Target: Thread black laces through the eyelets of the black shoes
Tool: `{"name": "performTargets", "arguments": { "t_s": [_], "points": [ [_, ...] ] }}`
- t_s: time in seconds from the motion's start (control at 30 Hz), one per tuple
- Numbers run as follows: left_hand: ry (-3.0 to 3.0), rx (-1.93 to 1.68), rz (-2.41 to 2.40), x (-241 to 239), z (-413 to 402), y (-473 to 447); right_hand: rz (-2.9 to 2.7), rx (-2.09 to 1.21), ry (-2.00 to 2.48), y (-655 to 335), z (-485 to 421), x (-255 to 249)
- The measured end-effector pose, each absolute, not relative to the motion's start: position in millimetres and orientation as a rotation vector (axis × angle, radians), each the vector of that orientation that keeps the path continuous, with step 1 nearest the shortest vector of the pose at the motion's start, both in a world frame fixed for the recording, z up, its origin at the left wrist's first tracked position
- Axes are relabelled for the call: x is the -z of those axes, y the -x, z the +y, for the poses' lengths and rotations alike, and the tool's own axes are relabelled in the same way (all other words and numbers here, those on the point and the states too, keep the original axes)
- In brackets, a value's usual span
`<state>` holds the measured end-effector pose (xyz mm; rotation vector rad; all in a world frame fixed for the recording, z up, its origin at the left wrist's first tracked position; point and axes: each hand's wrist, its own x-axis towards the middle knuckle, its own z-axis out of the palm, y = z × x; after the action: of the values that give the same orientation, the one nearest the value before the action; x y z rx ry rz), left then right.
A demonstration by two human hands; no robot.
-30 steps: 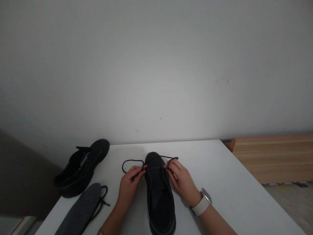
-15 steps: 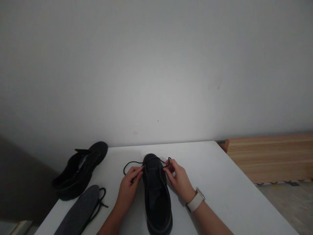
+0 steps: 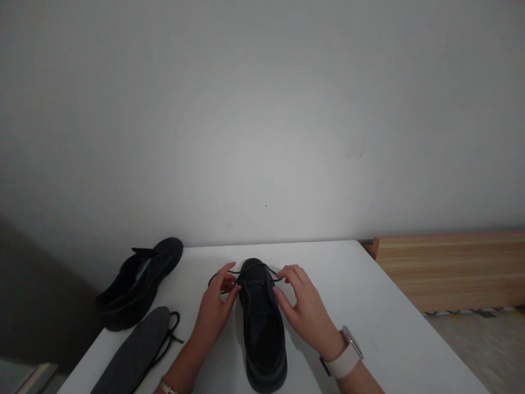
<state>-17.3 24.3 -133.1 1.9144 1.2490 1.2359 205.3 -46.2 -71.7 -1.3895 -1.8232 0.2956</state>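
A black lace-up shoe (image 3: 266,350) stands on the white table with its toe pointing away from me and its heel nearest. Its thin black shoelace (image 3: 270,270) crosses low near the toe, with loose ends to both sides. My left hand (image 3: 215,309) pinches the left lace flap between thumb and curled fingers, its index finger raised beside the lace. On the other side, my right hand (image 3: 305,312) touches the right flap with its thumb. Its fingers are apart from the thumb, their tips by the lace; whether they touch it I cannot tell.
A second black shoe (image 3: 131,301) lies at the table's left edge. Near it are a dark grey insole (image 3: 135,350) and a bundled black lace (image 3: 170,339). The white table (image 3: 377,328) meets a grey wall (image 3: 262,137); a wooden board (image 3: 447,273) is at right.
Both hands have loosened from the pinched lace and spread their fingers against the shoe's flaps. The lace has sunk lower on the right. The view has shifted slightly.
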Motion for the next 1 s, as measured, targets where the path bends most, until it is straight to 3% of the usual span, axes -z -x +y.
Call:
{"name": "performTargets", "arguments": {
  "t_s": [0.2,0.43,1.0],
  "points": [
    [-2.333,-1.235,1.265,126.0,22.0,20.2,-2.263,0.056,1.732,-167.9,-42.0,40.1],
    [-2.422,-1.080,1.234,115.6,21.7,21.0,-2.288,0.185,1.872,-144.4,-22.6,43.9],
    [-2.477,-0.218,1.209,36.3,23.6,0.2,-2.501,0.406,1.537,-147.6,-31.8,50.9]
  ]
}}
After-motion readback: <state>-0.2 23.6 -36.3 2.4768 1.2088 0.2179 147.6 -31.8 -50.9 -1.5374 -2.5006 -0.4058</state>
